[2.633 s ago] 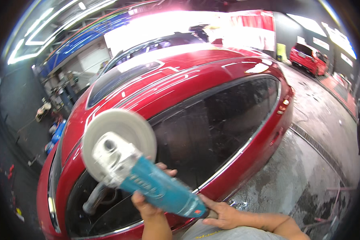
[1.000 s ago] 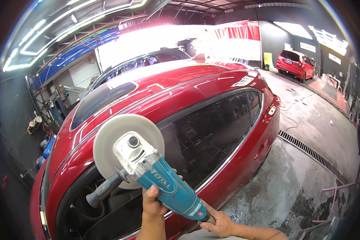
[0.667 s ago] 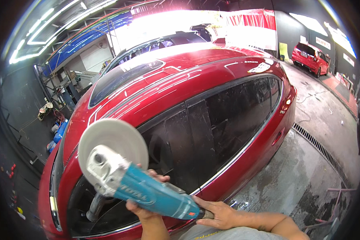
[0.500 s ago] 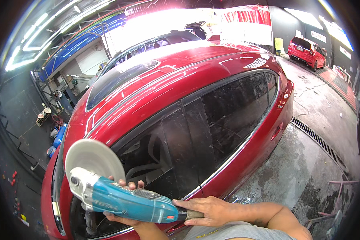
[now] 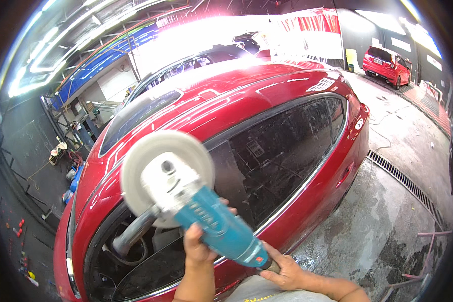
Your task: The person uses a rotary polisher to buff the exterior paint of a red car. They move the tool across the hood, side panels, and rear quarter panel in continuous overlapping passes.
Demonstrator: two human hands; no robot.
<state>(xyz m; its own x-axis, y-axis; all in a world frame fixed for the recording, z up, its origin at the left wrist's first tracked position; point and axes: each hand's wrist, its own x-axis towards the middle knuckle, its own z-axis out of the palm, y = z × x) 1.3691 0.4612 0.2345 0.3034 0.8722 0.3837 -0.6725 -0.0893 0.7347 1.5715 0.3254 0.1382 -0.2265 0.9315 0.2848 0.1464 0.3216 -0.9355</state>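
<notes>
My left hand (image 5: 199, 245) is closed around the teal body of a polisher (image 5: 219, 221), thumb on the near side and fingertips showing past the far side. At its rear end, my right hand (image 5: 287, 270) wraps the narrow dark tail. The polisher's head is silver, and a dark side handle (image 5: 134, 233) sticks out from it with no hand on it. A round pale pad (image 5: 136, 156) faces the red car (image 5: 332, 199) in front of me. From this view I cannot tell whether the pad touches the roof edge or hovers over it.
The car's dark side windows (image 5: 287, 151) look dusty. A floor drain grate (image 5: 407, 183) runs along the right, with a pinkish metal frame (image 5: 430, 251) near it. Another red car (image 5: 386, 65) is parked far right. Blue containers (image 5: 75, 178) stand by the left wall.
The polisher has swung right and its pad now overlaps the front side window and roof edge. My left hand moved right and up with it; my right hand shifted slightly right.
</notes>
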